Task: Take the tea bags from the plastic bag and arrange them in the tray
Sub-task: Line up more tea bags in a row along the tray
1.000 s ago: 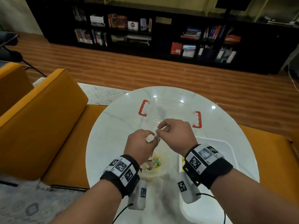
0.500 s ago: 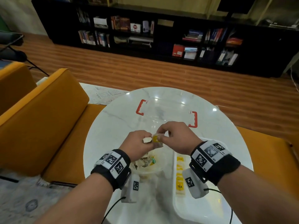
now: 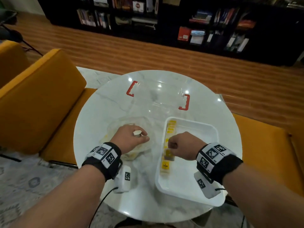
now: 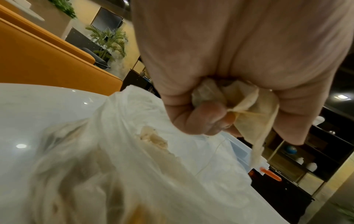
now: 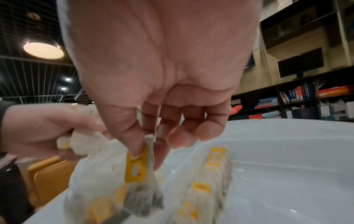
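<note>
Two hands in view. Right hand [image 3: 182, 145] pinches one tea bag [image 5: 141, 178] by its top, thumb on the yellow tag, bag hanging just over the left edge of the white tray [image 3: 189, 186]. In the tray, a single row of tea bags [image 3: 169, 134] along its left side; exact count blurred, at least five yellow tags show. Left hand [image 3: 130, 139] is fisted round scrunched tea bags [image 4: 239, 103], number not clear, above the plastic bag [image 3: 139, 152], which lies on the table left of the tray with more bags inside. One round white marble table [image 3: 102, 112]. Farther back on it, one clear lid with two red handles [image 3: 131, 89]. Orange sofa [image 3: 41, 96] to the left, wood floor, dark bookshelves [image 3: 164, 22] along the far wall.
</note>
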Demonstrator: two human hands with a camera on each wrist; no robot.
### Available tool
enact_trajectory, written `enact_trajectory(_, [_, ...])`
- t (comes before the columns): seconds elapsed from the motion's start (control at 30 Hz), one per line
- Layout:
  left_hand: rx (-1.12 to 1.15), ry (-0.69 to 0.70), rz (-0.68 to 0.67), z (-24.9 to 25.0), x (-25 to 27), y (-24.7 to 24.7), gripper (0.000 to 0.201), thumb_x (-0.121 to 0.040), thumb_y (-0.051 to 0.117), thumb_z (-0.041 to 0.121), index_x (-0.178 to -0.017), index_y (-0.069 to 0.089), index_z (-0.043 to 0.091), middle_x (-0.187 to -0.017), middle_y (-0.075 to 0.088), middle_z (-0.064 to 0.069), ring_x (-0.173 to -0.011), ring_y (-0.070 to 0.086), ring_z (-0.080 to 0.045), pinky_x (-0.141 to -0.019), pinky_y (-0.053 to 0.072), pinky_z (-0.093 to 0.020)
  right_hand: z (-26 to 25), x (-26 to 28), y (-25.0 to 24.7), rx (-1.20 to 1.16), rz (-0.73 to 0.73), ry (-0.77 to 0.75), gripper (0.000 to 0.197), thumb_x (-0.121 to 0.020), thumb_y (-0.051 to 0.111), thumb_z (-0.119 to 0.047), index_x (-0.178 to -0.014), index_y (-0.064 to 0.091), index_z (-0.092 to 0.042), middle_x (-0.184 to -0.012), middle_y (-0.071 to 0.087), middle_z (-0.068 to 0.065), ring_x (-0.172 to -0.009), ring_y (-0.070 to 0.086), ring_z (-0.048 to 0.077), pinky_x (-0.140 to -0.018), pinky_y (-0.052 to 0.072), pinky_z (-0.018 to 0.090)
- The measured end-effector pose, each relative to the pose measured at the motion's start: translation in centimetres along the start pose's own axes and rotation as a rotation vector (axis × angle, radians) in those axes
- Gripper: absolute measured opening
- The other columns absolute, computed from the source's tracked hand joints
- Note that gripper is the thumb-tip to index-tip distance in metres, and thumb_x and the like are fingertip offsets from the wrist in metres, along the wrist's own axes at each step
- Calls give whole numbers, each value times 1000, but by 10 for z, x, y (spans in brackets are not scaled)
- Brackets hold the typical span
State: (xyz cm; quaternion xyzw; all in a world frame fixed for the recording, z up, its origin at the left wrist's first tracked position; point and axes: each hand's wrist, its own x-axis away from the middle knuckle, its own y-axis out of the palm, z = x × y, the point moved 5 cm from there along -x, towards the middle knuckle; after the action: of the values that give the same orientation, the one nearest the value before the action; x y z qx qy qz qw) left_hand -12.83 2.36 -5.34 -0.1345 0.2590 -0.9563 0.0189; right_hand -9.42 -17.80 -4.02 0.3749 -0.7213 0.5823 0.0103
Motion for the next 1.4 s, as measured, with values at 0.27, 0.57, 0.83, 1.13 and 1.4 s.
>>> enact_trajectory(0.27, [-16,-42,47,-11,5,3,8,-76,81,31,-78,73,32,-114,63,7,-109,61,-8,-93,48,-24,9,-1,65,43,-274,-19,17,-86,63,-32,-99,70,-23,-97,66,-4,-93,60,16,-79,48,27])
enact_trajectory(0.57, [-36,-45,25,-17,8,4,8,-78,79,34,-81,73,30,-95,68,9,-97,64,-9,-90,51,-28,24,-29,88,8,-132,118,15,-89,56,-27,-98,68,-25,-103,66,-1,-91,63,19,-80,53,29])
enact_trajectory(0.83, [-351,38,-128,-2,2,40,14,-85,68,33,-81,69,19,-79,67,4,-75,62,-12,-71,51,-25,26,-17,77,-8,-134,100,16,-88,52,-33,-100,59,-25,-96,61,-1,-82,58,18,-71,48,29])
enact_trajectory(1.13, [-762,-31,-341,-18,-9,96,49,-92,48,58,-113,63,16,-117,62,-3,-108,57,-22,-90,46,-33,13,-10,110,65,-352,-21,26,-88,51,-35,-107,65,-24,-104,66,2,-92,61,23,-81,52,33])
enact_trajectory(1.4, [-737,-5,-334,-14,-8,100,45,-93,51,53,-116,63,17,-118,63,-1,-110,57,-20,-92,46,-32,18,-17,108,25,-296,-2,23,-86,53,-35,-103,64,-24,-102,66,2,-88,60,21,-75,49,30])
